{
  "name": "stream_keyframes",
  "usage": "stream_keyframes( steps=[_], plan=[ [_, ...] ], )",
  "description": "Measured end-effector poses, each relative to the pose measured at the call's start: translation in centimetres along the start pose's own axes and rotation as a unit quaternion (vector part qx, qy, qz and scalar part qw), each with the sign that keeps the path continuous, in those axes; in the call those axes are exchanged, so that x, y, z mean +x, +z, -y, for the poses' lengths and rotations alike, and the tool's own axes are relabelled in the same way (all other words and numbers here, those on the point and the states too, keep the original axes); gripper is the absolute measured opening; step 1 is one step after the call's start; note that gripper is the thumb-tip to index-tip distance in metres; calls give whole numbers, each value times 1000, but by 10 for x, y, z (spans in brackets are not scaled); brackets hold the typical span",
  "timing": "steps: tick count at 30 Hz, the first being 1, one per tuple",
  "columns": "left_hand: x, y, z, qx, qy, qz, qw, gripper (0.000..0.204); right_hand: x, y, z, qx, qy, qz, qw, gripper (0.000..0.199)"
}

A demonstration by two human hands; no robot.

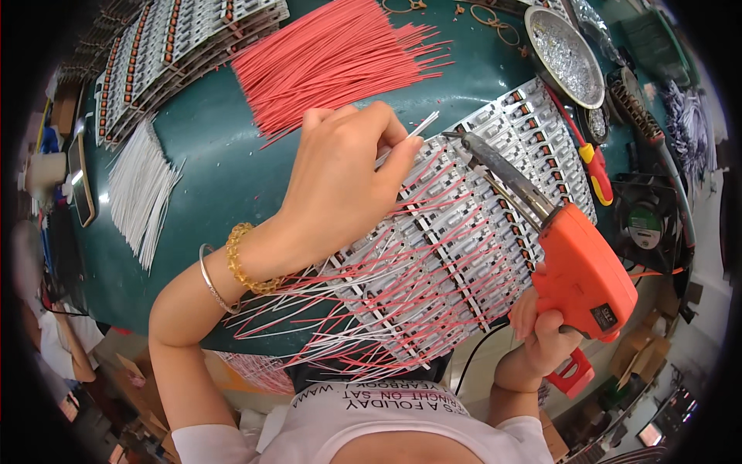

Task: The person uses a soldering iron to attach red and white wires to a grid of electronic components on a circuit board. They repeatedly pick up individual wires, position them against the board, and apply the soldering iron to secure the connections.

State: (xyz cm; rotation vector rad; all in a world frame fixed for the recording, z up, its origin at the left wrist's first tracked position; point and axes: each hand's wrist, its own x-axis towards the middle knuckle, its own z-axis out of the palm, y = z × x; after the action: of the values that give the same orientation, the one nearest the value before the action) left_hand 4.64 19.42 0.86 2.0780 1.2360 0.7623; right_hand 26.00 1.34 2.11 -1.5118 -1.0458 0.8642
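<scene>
My left hand (344,174) is closed in a pinch on a few white wires (424,124), whose ends stick out past the fingertips. It hovers over the upper left corner of a panel of small circuit boards (533,166). Many red and white wires (340,348) trail off the panel's left and lower side. My right hand (545,336) grips the handle of a red soldering gun (585,271). The gun's dark tip points left, close to the left fingertips, over the panel's upper edge. My left fingers hide part of the held wires.
A pile of red wires (325,62) lies at the back, with white wires (143,189) at left. Stacked board panels (174,50) stand far left. A metal bowl of silvery bits (564,58), a screwdriver (597,170) and a fan (645,224) sit right. A phone (80,182) lies at the left edge.
</scene>
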Motion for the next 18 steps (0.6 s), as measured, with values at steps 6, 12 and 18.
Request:
stream_keyframes(
  steps=[6, 12, 18],
  plan=[
    [3, 1, 1, 6, 10, 15, 1000, 17, -9, -17, -22, -6, -25, -20, 999, 61],
    [2, 2, 0, 30, 23, -1, 999, 17, -3, -5, -7, 18, -14, 1, 1000, 63],
    [2, 5, 2, 35, 35, -8, 999, 17, -12, -8, -13, -31, -22, -52, 998, 76]
  ],
)
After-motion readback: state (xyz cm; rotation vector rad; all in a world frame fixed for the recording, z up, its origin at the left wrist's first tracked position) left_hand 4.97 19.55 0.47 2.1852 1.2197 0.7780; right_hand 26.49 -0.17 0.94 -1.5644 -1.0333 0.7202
